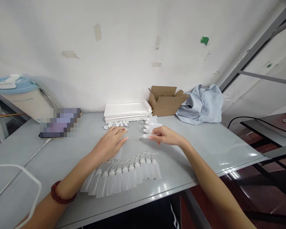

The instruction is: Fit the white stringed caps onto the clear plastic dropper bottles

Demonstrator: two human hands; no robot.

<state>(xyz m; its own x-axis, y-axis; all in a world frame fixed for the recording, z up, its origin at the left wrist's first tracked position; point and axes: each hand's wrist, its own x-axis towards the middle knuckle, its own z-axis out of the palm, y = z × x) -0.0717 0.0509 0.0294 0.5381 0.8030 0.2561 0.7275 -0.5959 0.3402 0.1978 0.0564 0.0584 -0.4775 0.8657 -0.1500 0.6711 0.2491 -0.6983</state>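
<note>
My right hand is closed, thumb and fingers pinching a small translucent squeeze bottle whose thin tip points left. Just behind it lie more such bottles in a small pile. Over the middle of the table hovers my left hand, fingers stretched and thumb apart, close to a cluster of small white caps. Below both hands, a fanned row of translucent bottles with thin curved spouts lies near the front edge. Another bottle is partly hidden beneath my left hand.
White flat packets are stacked against the wall, beside an open cardboard box and light blue cloth. A phone on a cable and a blue-lidded container stand left. The grey table ends at right.
</note>
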